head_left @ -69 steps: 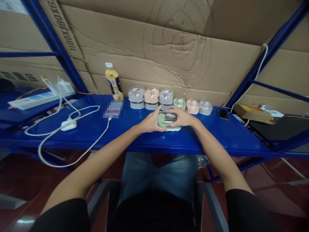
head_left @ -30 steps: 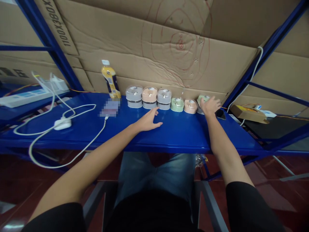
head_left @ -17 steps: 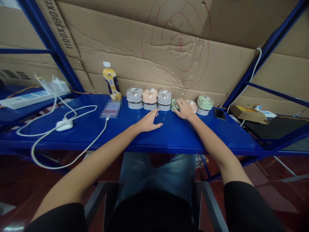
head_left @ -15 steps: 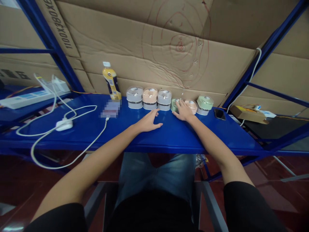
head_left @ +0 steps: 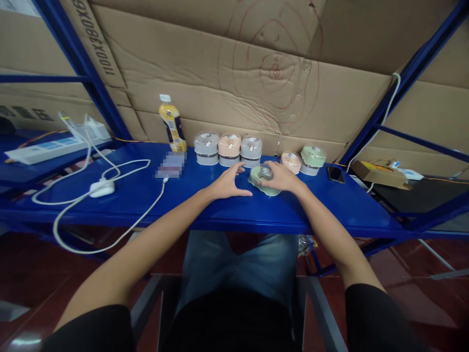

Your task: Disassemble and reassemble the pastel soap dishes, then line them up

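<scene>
My right hand (head_left: 281,176) grips a small green box with a clear lid (head_left: 259,174), slightly blurred, in front of the row. Beside it, to the left, my left hand (head_left: 227,183) is open, thumb apart from the fingers, apart from the box. Behind stand stacked pairs of similar boxes: a grey stack (head_left: 207,146), a peach-on-grey stack (head_left: 229,147) and another grey stack (head_left: 251,149). Right of a gap come a single peach box (head_left: 291,161) and a green box on a grey one (head_left: 312,159).
A blue table (head_left: 220,215) carries everything. At the left are a yellow drink bottle (head_left: 172,124), a blurred-out flat item (head_left: 170,165) and a white charger (head_left: 101,187) with a looping cable. A phone (head_left: 335,174) and a cardboard box (head_left: 381,173) are at the right.
My right hand first set a green box on the grey box at the right end. It then took the other green box from the row and brought it forward towards my left hand.
</scene>
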A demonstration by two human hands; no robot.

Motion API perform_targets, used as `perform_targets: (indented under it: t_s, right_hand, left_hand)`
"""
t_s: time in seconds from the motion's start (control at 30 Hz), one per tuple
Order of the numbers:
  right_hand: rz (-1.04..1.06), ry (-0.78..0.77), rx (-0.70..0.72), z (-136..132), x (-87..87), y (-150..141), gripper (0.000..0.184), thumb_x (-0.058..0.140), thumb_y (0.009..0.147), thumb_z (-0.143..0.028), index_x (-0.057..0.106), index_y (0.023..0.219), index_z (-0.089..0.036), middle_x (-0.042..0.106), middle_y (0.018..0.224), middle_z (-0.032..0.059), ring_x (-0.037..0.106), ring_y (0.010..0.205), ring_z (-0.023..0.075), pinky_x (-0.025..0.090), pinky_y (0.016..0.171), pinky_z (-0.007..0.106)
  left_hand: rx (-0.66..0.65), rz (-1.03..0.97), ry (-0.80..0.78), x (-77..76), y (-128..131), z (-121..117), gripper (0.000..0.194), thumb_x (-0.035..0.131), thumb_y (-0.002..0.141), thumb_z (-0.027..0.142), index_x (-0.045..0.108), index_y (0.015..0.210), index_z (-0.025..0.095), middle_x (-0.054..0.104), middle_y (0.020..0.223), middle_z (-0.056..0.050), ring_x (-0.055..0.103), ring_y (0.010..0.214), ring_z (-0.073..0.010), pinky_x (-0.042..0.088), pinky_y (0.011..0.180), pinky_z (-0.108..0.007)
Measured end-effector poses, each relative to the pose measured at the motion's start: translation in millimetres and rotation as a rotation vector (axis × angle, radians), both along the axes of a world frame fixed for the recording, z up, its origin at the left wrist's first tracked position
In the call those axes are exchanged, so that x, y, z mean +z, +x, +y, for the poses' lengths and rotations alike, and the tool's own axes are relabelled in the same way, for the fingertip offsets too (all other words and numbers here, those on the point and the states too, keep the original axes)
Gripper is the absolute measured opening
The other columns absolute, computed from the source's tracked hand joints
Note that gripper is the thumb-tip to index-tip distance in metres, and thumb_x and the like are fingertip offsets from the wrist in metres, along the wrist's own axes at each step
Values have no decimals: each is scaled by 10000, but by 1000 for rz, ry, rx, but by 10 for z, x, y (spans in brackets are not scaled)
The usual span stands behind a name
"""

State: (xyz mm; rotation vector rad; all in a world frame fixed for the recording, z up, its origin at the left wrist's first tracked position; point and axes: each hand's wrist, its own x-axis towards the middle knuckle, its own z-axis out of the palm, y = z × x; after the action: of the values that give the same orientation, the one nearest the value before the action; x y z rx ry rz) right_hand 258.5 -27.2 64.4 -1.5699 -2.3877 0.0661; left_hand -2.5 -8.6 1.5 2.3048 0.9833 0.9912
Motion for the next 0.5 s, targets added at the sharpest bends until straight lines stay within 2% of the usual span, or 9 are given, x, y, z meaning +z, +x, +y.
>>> perform_targets:
  t_s: [0.1,0.17,0.3,0.37,0.43,0.5]
  right_hand:
    - [86,8,238,-54,-64,-69,1008,846,790,-720,529,1605,-220,636,1566,184,620,1420,422,528,1167,584]
    - [121,-3,298,-67,-115,-140,1026,860,767,-733,549,1601,-222,659,1528,186,643,1381,429,542,1142,602]
    - [221,28,383,-9,-148,-149,916,880,762,-675,632,1527,-238,722,1442,158,679,1324,408,546,1129,593]
    - [293,61,382,46,-121,-39,840,862,783,-663,663,1479,-236,741,1415,140,697,1286,387,554,1113,563]
    - [352,53,311,104,-82,127,753,807,841,-663,676,1440,-226,772,1341,128,730,1178,357,583,1041,524]
    - [371,10,188,160,-52,303,699,744,893,-673,681,1413,-211,801,1218,117,745,1048,331,598,957,493]
  left_hand:
    - [-76,-45,-14,5,0,4,1324,1016,576,639,376,1637,172,593,1574,-269,605,1460,-459,480,1239,-641]
    - [-106,-44,-18,-1,-5,1,1308,1019,584,620,380,1641,188,606,1570,-258,605,1464,-460,474,1239,-647]
    - [-97,-26,-4,-11,-20,-9,1263,1015,608,620,407,1644,231,654,1508,-218,652,1397,-446,503,1197,-650]
    - [-59,-15,12,-6,-33,-16,1300,1022,595,627,395,1660,224,663,1474,-213,661,1369,-443,511,1184,-651]
    - [-25,11,33,9,-49,-34,1272,1006,623,637,411,1660,204,662,1450,-208,657,1359,-437,508,1188,-649]
    - [-30,66,60,31,-59,-66,1052,943,717,663,547,1577,205,650,1434,-185,643,1366,-424,488,1216,-639]
